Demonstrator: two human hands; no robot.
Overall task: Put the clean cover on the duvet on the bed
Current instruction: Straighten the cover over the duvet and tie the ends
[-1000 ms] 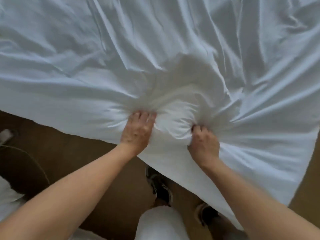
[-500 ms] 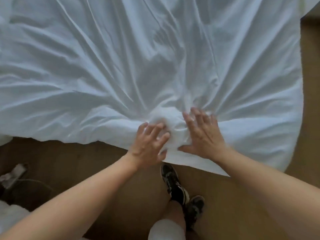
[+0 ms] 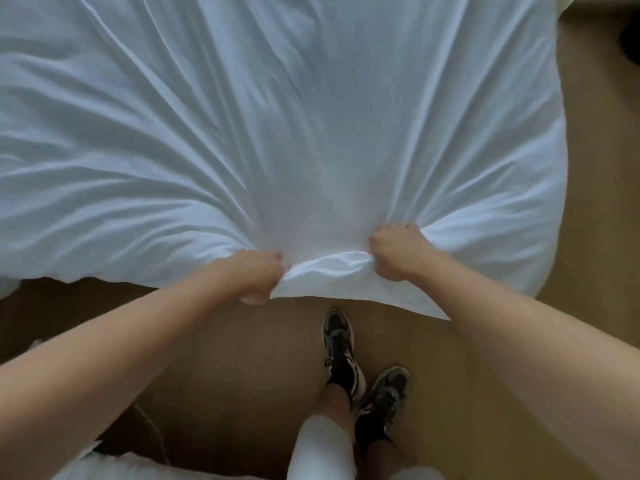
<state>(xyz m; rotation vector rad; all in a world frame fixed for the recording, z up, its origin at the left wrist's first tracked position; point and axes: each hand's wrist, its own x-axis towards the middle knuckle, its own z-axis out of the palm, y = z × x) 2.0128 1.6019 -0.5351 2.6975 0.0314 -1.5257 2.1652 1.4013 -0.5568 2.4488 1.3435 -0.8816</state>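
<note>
At the near edge of the cover [image 3: 311, 133], left hand [image 3: 258, 275] and right hand [image 3: 398, 251] clench bunched fabric; pull evenly, avoiding twist.

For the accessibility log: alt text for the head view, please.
Left hand and right hand each grip the near edge of a wrinkled white cover, creases fanning out from both fists. Below, the person's dark trainers stand on a brown floor.
</note>
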